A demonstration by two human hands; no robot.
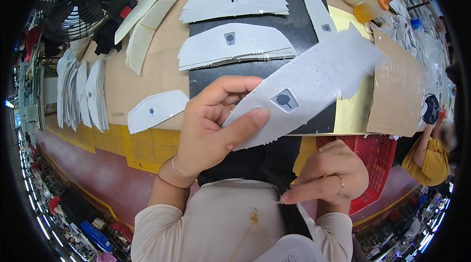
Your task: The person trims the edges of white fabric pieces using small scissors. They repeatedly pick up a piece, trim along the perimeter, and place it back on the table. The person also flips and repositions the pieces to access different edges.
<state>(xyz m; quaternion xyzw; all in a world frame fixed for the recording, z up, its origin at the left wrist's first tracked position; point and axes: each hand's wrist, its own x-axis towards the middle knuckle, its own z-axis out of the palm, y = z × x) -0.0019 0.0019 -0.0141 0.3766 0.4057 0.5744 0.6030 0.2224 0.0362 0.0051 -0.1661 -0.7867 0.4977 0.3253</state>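
My left hand (211, 119) grips one end of a white perforated fabric panel (314, 80) with a curved outline, thumb on top and fingers beneath. A small grey patch (284, 101) with a dark tree-like shape sits on it near my thumb. The panel is raised and tilted over the table's front edge, its far end slightly blurred. Closer to my chest, my right hand (333, 173) is closed, with index finger and thumb brought together; something tiny, perhaps a scrap of thread, shows at the tip. One similar single panel (158, 110) lies on the table left of my left hand.
Panel stacks (235, 46) rest on a black mat (221, 78). Bundled panels (98, 95) and cream strips (147, 26) lie left, near a black fan (83, 1). Right are an orange-capped bottle (368, 10), brown cardboard (396, 85) and, below, a red basket (370, 164).
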